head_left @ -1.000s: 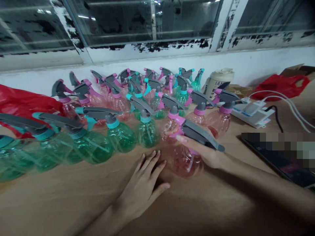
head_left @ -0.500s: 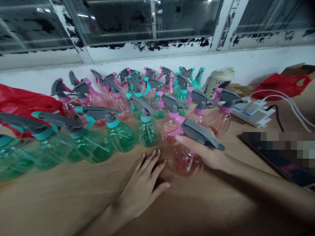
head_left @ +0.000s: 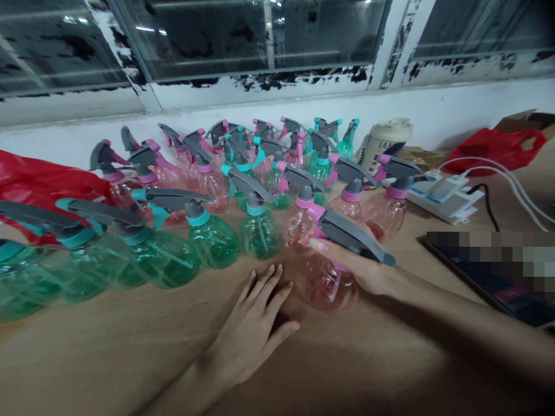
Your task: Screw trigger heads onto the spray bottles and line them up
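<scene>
My right hand (head_left: pixel 362 263) is wrapped round the neck and trigger of a pink spray bottle (head_left: pixel 332 289), which stands on the table (head_left: pixel 130 358). Its grey-and-pink spray head points up and to the left, and part of the neck is hidden by my fingers. Flat on the wood to its left lies my left hand (head_left: pixel 255 323), fingers spread, holding nothing. Just beyond those fingertips stands a green spray bottle (head_left: pixel 259 234). Another pink spray bottle (head_left: pixel 297 225) is right behind the held one.
Several more green and pink spray bottles fill the left and back. A red plastic bag (head_left: pixel 47 185) lies at left, another red bag (head_left: pixel 494 150) at right. Near a coffee cup (head_left: pixel 385 141) sits a power strip (head_left: pixel 451 199) with white cables. A dark tablet-like device (head_left: pixel 468 271) lies at right.
The trigger on the held bottle appears slightly more squeezed in toward the neck. Both hands stay in place otherwise.
</scene>
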`<state>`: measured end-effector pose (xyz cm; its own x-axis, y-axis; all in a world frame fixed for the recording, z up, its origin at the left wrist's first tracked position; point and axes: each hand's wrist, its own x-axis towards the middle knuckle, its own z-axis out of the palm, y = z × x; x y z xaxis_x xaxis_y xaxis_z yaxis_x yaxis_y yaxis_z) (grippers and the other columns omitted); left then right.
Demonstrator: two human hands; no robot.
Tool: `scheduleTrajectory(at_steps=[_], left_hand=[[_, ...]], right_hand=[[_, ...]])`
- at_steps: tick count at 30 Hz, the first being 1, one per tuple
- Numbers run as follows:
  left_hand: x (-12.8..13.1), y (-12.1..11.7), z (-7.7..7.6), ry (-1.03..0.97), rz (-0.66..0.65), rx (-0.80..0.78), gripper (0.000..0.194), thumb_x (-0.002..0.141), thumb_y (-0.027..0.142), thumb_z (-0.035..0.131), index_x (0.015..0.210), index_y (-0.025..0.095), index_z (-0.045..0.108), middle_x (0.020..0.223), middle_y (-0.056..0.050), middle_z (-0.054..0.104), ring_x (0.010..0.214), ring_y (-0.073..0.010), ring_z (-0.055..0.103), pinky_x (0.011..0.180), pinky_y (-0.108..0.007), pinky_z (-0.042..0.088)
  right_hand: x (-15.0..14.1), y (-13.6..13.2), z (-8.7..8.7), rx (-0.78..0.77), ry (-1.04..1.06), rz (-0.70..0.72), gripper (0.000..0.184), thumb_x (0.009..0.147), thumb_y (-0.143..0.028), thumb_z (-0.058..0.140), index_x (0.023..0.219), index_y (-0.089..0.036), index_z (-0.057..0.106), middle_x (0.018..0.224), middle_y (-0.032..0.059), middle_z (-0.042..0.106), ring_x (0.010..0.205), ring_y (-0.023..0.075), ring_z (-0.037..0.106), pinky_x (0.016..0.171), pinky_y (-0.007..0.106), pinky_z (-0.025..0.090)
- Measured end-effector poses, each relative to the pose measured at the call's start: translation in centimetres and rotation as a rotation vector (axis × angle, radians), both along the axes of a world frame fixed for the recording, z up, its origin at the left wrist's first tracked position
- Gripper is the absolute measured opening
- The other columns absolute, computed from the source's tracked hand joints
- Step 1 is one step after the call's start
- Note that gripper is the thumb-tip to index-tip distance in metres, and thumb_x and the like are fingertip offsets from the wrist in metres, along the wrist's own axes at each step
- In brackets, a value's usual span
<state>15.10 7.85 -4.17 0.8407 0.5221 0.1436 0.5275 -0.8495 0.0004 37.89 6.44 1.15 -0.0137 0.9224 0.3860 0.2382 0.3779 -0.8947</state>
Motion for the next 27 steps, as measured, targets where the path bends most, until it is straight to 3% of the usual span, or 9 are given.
scheduleTrajectory(at_steps=[8,12,15,19,23,27], left_hand=[[0.1,0.0,0.0,-0.014,-0.007,0.015,0.054,0.095,0.054,0.034,0.135,0.017,0.043,0.146,-0.012,0.035,0.135,-0.0268,0.030,0.107,-0.050,0.030],[0.1,0.1,0.0,-0.014,-0.010,0.015,0.054,0.095,0.053,0.035,0.135,0.017,0.042,0.147,-0.012,0.034,0.136,-0.0272,0.029,0.107,-0.051,0.030],[0.0,0.0,-0.1,-0.013,-0.009,0.023,0.054,0.095,0.053,0.036,0.136,0.017,0.041,0.147,-0.012,0.033,0.135,-0.0269,0.029,0.107,-0.050,0.030],[0.0,0.0,-0.2,-0.002,-0.001,0.031,0.056,0.094,0.055,0.036,0.136,0.017,0.041,0.146,-0.011,0.035,0.135,-0.0266,0.031,0.107,-0.050,0.030],[0.0,0.1,-0.3,0.002,0.004,0.031,0.057,0.094,0.055,0.036,0.137,0.018,0.040,0.147,-0.011,0.034,0.135,-0.0269,0.031,0.107,-0.050,0.030],[0.1,0.0,-0.1,0.005,0.011,0.014,0.057,0.095,0.054,0.035,0.137,0.017,0.040,0.147,-0.011,0.033,0.135,-0.0272,0.029,0.107,-0.050,0.029]], right_hand=[[0.0,-0.1,0.6,0.032,-0.040,0.015,0.009,0.084,-0.033,0.060,0.084,-0.023,0.061,0.080,-0.0004,0.063,0.077,0.0163,0.061,0.074,0.032,0.049],[-0.2,-0.2,0.6,0.029,-0.045,0.054,0.028,0.082,-0.039,0.061,0.107,-0.027,0.063,0.099,0.0018,0.068,0.094,0.0208,0.063,0.086,0.037,0.049],[-0.2,0.0,0.1,0.040,-0.030,0.082,0.045,0.080,-0.042,0.062,0.123,-0.029,0.056,0.106,0.0018,0.067,0.093,0.0215,0.063,0.087,0.039,0.050],[0.1,0.4,-0.7,0.063,-0.015,0.109,0.048,0.078,-0.047,0.063,0.122,-0.030,0.057,0.092,0.0018,0.069,0.085,0.0232,0.064,0.081,0.041,0.053],[0.4,0.4,-1.4,0.061,-0.024,0.035,0.043,0.073,-0.049,0.067,0.112,-0.030,0.064,0.079,0.0006,0.067,0.074,0.0217,0.063,0.071,0.038,0.054],[0.4,0.4,-1.8,0.058,0.003,-0.015,0.053,0.065,-0.055,0.071,0.110,-0.029,0.063,0.077,-0.0004,0.066,0.075,0.0206,0.063,0.067,0.034,0.053]])
